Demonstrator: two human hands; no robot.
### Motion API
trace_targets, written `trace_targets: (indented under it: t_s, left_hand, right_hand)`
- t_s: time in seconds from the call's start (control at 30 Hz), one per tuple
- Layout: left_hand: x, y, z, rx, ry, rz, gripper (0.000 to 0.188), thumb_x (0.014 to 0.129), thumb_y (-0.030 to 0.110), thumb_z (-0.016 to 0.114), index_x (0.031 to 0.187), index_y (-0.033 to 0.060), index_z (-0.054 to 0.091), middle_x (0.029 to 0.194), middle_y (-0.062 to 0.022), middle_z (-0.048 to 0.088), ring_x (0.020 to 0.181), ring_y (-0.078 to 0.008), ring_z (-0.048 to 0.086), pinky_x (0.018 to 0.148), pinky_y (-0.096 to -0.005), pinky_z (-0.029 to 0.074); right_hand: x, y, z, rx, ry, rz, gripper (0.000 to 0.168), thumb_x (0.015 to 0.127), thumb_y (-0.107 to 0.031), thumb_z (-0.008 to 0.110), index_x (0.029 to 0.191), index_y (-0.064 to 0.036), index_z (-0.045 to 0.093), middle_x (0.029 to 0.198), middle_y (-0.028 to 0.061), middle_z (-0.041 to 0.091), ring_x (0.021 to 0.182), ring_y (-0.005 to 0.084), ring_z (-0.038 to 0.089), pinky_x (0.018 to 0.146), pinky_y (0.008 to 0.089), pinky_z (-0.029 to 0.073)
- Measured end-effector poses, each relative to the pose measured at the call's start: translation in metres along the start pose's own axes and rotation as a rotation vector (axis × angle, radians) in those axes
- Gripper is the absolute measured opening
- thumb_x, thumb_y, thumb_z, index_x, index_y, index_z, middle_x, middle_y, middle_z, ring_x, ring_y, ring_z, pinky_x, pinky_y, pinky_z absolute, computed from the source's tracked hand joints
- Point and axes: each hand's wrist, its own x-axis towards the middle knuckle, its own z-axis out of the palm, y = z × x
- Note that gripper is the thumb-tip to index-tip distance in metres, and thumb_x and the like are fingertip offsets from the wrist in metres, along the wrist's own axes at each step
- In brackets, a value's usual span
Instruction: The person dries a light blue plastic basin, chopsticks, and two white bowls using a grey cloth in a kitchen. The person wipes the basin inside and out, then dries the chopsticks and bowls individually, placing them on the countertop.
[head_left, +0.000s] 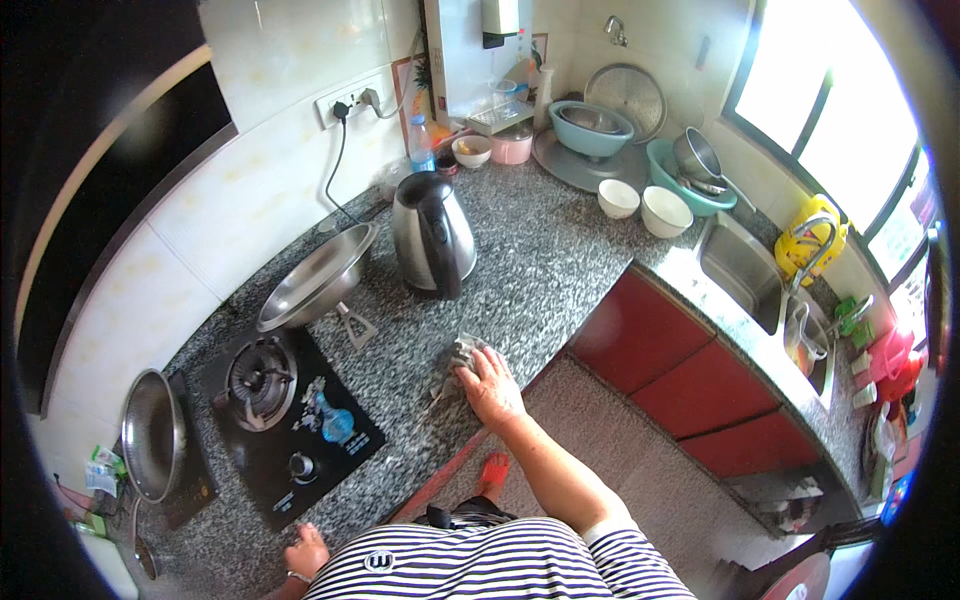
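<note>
My right hand (493, 387) presses a crumpled, greyish cloth (466, 351) against the speckled granite countertop (517, 277), near its front edge. Beyond it stands a steel electric kettle (433, 232) with a black handle. My left hand (306, 553) is at the counter's lower edge, its fingers partly curled, with no object visible in it. Between the hands and the wall lies a black gas stove (330, 457) with a burner (261, 382), a knob and a blue patch on its surface. A steel basin (319, 277) leans behind the burner.
A wok (154, 435) sits at the far left. Two white bowls (619, 199) stand near a turquoise basin (705, 201) holding a steel pan (697, 154). A sink (742, 262) with a yellow jug (814, 240) behind it is at the right. Red cabinets (652, 330) lie below the counter.
</note>
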Motion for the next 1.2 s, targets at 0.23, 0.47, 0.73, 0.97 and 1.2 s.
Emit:
trace_targets:
  t_s: [0.23, 0.47, 0.73, 0.97, 1.2]
  left_hand:
    - [0.108, 0.074, -0.178, -0.724, 0.013, 0.073, 0.038, 0.077, 0.039, 0.066, 0.103, 0.0103, 0.066, 0.091, -0.0127, 0.065, 0.08, -0.0309, 0.063, 0.067, -0.0427, 0.049]
    - [0.225, 0.183, -0.279, -0.984, 0.327, 0.422, 0.031, 0.079, 0.02, 0.068, 0.106, 0.0069, 0.063, 0.096, -0.0134, 0.065, 0.076, -0.0305, 0.063, 0.065, -0.0369, 0.051]
    - [0.334, 0.298, -0.383, -1.438, 0.186, 0.36, 0.024, 0.083, 0.008, 0.064, 0.107, 0.0032, 0.063, 0.091, -0.0114, 0.065, 0.069, -0.0154, 0.064, 0.058, -0.0258, 0.053]
    - [0.471, 0.457, -0.451, -2.096, -0.415, 0.119, 0.054, 0.092, 0.029, 0.055, 0.129, -0.0043, 0.035, 0.121, -0.0254, 0.046, 0.081, -0.0256, 0.064, 0.07, -0.0356, 0.058]
    - [0.582, 0.559, -0.479, -2.242, -0.531, -0.066, 0.06, 0.088, 0.031, 0.058, 0.129, -0.0015, 0.03, 0.117, -0.0279, 0.046, 0.087, -0.0393, 0.061, 0.074, -0.0499, 0.056]
  right_hand:
    - [0.057, 0.107, -0.024, -0.085, -0.064, 0.052, 0.031, 0.087, -0.018, 0.047, 0.117, -0.021, 0.056, 0.133, 0.0181, 0.043, 0.126, 0.0385, 0.037, 0.106, 0.0457, 0.029]
    - [0.086, 0.221, -0.056, -0.138, -0.038, 0.058, 0.036, 0.082, -0.011, 0.047, 0.115, -0.022, 0.057, 0.119, 0.0147, 0.049, 0.114, 0.0359, 0.044, 0.096, 0.0443, 0.037]
    - [0.108, 0.313, -0.097, 0.156, -0.068, 0.1, 0.034, 0.077, -0.005, 0.055, 0.108, -0.017, 0.059, 0.089, 0.015, 0.054, 0.085, 0.034, 0.053, 0.073, 0.0431, 0.046]
    - [0.06, 0.424, -0.206, 1.326, -0.161, 0.792, 0.033, 0.089, -0.015, 0.055, 0.12, -0.005, 0.05, 0.102, 0.0076, 0.058, 0.089, 0.0143, 0.057, 0.078, 0.0286, 0.048]
    - [0.011, 0.488, -0.268, 1.73, -0.062, 1.02, 0.032, 0.09, -0.015, 0.055, 0.119, -0.006, 0.049, 0.1, 0.0056, 0.061, 0.089, 0.0149, 0.06, 0.075, 0.0301, 0.052]
